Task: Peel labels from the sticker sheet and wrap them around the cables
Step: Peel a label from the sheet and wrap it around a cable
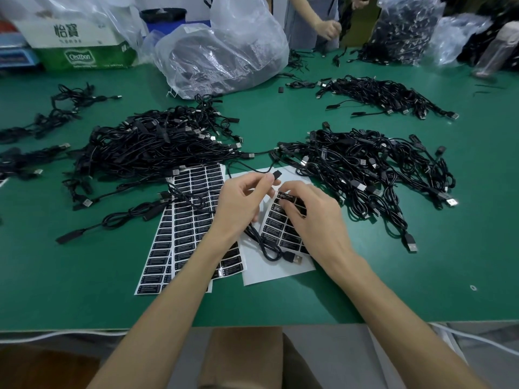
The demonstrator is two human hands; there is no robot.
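Observation:
A partly used white sticker sheet (276, 269) with black labels lies on the green table in front of me. My left hand (240, 204) pinches a black cable (264, 245) near its small black connector (276, 174); the cable's USB plug (295, 259) rests on the sheet. My right hand (309, 217) has its fingertips on a black label (289, 197) at the top of the sheet's label block, lifting it. Fuller sticker sheets (185, 220) lie to the left, partly under my left forearm.
Heaps of black cables lie at left centre (157, 144), right (365, 169) and far right (376, 94). A clear plastic bag (222, 46) and a cardboard box (81, 43) stand at the back. Another person's hand (328, 29) works across the table.

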